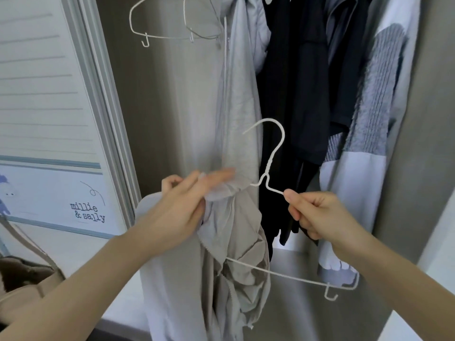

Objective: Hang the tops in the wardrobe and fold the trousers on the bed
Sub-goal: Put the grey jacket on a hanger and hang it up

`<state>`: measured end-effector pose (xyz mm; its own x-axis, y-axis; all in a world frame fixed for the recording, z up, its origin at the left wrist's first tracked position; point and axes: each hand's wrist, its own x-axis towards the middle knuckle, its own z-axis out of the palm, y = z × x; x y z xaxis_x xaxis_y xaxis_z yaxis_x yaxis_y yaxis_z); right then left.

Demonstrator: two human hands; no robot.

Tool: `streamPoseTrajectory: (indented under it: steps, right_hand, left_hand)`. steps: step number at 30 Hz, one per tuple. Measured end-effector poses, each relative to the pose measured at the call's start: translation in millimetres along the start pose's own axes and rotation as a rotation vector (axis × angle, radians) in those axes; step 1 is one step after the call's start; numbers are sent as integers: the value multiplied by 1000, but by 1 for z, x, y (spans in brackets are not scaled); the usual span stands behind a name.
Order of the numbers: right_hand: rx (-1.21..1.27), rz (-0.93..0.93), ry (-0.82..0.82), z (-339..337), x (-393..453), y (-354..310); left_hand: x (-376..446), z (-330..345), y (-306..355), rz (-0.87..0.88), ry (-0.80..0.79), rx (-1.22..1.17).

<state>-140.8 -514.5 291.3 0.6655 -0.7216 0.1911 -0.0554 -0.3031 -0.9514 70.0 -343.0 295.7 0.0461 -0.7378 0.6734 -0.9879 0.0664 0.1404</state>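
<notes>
A white wire hanger [275, 153] is held up in front of the open wardrobe, its hook pointing up. My right hand [317, 215] pinches the hanger's right shoulder wire. A beige-grey top [234, 262] is bunched over the hanger's left side and hangs down. My left hand [182, 205] grips the top's fabric at the hanger's left shoulder, with the fingers blurred. The hanger's bottom bar [295, 276] sticks out bare to the right of the cloth.
Inside the wardrobe hang a light grey garment [238, 99], dark tops [302, 77] and a grey-and-white knit [374, 114]. Two empty hangers [172, 23] hang at the upper left. A sliding door [49, 114] stands left; a beige bag [27, 284] sits lower left.
</notes>
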Motion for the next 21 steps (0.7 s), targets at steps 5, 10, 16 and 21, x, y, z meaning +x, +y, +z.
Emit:
streamPoseTrajectory:
  steps: [5, 10, 16, 21]
  right_hand:
    - [-24, -87, 4, -5, -8, -1]
    - [-42, -147, -3, -8, -13, -2]
    - [2, -181, 32, -12, -16, 5]
    - [-279, -390, 60, 10, -10, 7]
  left_hand:
    - [6, -5, -1, -42, -91, -146]
    - [24, -9, 2, -114, -368, -313]
    - [17, 0, 11, 189, -47, 76]
    - [29, 24, 25, 171, 5, 39]
